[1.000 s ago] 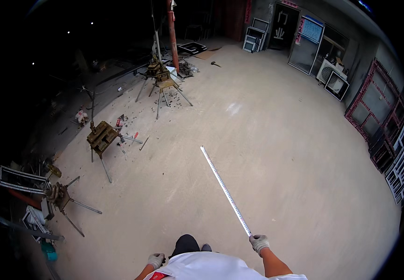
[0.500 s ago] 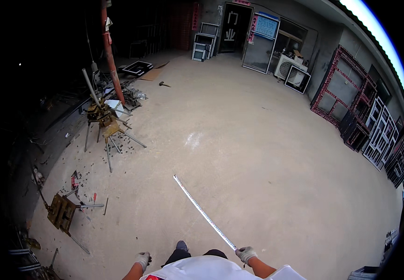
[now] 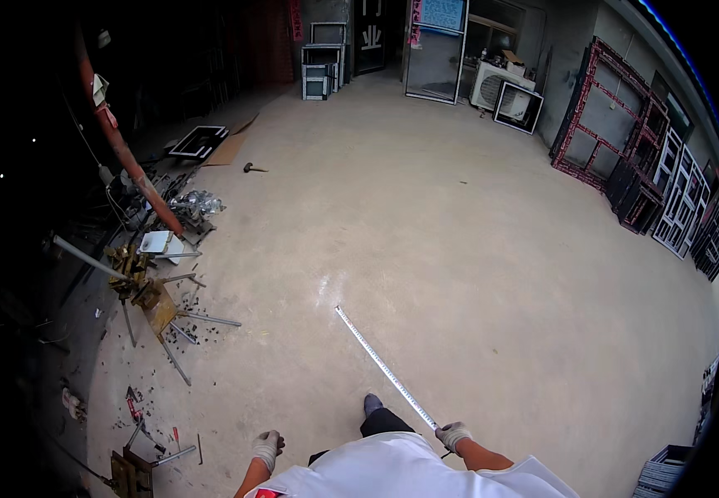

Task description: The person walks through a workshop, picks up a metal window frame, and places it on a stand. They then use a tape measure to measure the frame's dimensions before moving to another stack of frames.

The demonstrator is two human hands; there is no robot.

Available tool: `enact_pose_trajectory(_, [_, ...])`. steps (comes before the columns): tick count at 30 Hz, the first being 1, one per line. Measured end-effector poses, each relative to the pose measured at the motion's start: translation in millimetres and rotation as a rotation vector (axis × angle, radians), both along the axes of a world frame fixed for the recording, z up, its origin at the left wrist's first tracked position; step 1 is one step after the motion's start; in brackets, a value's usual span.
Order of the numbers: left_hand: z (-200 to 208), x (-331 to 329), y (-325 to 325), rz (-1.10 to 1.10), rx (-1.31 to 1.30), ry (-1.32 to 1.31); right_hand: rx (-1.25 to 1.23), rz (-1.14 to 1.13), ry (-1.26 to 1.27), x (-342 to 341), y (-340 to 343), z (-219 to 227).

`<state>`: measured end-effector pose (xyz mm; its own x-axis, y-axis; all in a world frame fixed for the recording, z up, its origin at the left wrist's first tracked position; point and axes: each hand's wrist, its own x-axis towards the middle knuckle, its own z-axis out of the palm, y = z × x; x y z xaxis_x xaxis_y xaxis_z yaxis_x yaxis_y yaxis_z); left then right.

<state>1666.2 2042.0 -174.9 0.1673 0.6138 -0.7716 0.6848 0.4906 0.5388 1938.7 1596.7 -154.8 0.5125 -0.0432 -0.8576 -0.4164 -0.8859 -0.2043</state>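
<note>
My right hand (image 3: 453, 436), in a pale work glove, is closed at the near end of a tape measure. From it the tape measure's white blade (image 3: 387, 371) runs out straight, forward and to the left over the concrete floor. The case is hidden in the hand. My left hand (image 3: 268, 446), gloved too with bare fingertips, hangs by my left side. Its fingers are curled, and nothing shows in them.
Metal stands (image 3: 158, 309) with splayed legs stand at the left beside a leaning red pole (image 3: 127, 158). A hammer (image 3: 254, 168) lies on the floor (image 3: 459, 274) ahead. Window frames (image 3: 596, 124) lean along the right wall. An outdoor air-conditioner unit (image 3: 499, 87) is at the back.
The view has shifted forward and turned right, so the stands and pole sit farther left and lower. My right hand still holds the extended tape measure; my left has risen slightly in view.
</note>
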Motion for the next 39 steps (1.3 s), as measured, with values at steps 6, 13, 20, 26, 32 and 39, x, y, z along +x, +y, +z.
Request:
enact_pose_trajectory(6, [-4, 74, 32, -0.153, -0.212, 0.343, 0.096, 0.152, -0.293, 241, 159, 24])
enact_pose_trajectory(13, [6, 221, 166, -0.142, -0.179, 0.343, 0.338, 0.037, -0.352, 402, 355, 30])
enact_pose_trajectory(20, [-24, 461, 429, -0.175, -0.013, 0.05, 0.085, -0.119, -0.151, 463, 436, 3])
enact_pose_trajectory(26, [53, 687, 603, -0.157, 0.258, -0.28, 0.007, -0.184, -0.105, 560, 513, 20])
enact_pose_trajectory(32, [16, 806, 660, -0.142, 0.216, -0.192, 0.023, -0.1, -0.114, 729, 639, 20])
enact_pose_trajectory(39, [-19, 797, 647, -0.156, -0.17, 0.323, 0.182, 0.013, -0.179, 986, 806, 1])
